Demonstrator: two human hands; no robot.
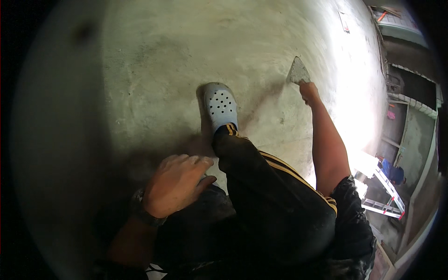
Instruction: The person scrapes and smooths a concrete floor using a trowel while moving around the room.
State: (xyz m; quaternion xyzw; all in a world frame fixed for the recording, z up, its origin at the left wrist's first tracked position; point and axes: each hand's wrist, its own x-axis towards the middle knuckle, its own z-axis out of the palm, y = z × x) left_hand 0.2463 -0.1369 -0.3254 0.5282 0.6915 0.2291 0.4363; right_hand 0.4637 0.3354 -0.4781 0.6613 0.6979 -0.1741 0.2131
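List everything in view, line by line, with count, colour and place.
trowel: 1, grey, in the right hand
cement surface: 1, pale grey-green, across the middle
flat rectangle: 1, pale, upper right
orange strip: 1, orange, top right corner
pink item: 1, pink, right side, too small to identify
blue item: 1, dark blue, right side, unclear
ladder: 1, silver with red tips, lower right
clog: 1, pale grey with dark holes, centre
trousers: 1 pair, black with yellow stripes, lower centre
wristband: 1, dark, on the left wrist
left hand: 1, bare, empty, lower left of centre
right hand: 1, bare, grip closed on the trowel's handle
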